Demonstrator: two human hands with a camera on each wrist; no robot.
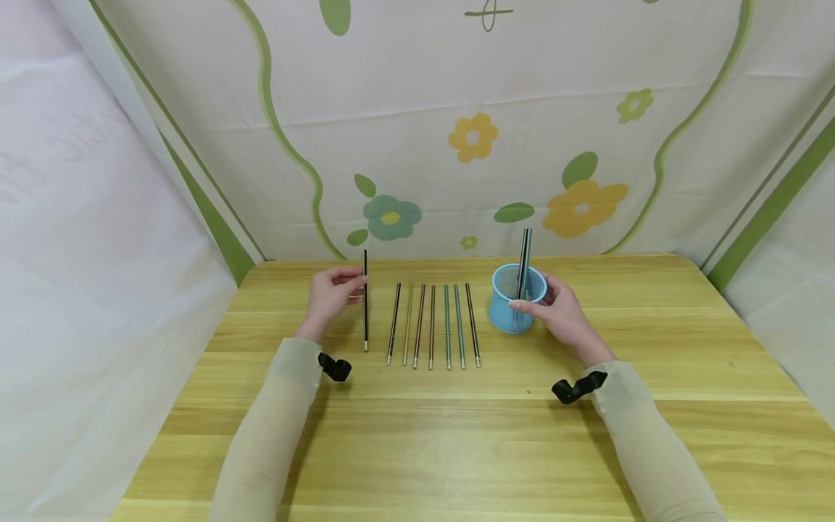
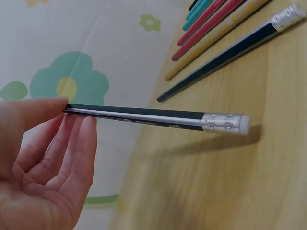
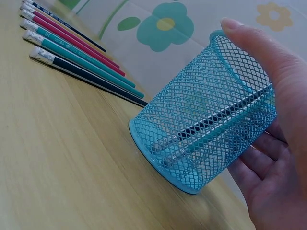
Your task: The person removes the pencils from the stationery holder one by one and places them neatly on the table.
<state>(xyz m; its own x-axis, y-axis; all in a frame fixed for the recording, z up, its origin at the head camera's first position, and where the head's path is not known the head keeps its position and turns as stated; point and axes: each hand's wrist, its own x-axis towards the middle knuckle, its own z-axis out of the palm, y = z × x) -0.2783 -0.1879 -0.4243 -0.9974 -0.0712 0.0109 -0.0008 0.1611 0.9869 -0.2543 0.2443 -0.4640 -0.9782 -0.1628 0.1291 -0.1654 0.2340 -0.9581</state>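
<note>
Between thumb and fingertips my left hand pinches a black pencil, its white eraser end pointing toward me. In the left wrist view the pencil is raised over the table and casts a shadow on it. My right hand grips a blue mesh pen cup from its right side, thumb at the rim. Inside the cup lean a black pencil and a teal one, eraser ends down. Several pencils lie in a row between the hands: a black pencil nearest the left hand, then yellow, red, teal and another black pencil.
The wooden table runs back to a white cloth backdrop printed with flowers and vines. Cloth also hangs along the left and right sides. A small black camera mount sits on the left wrist, another on the right.
</note>
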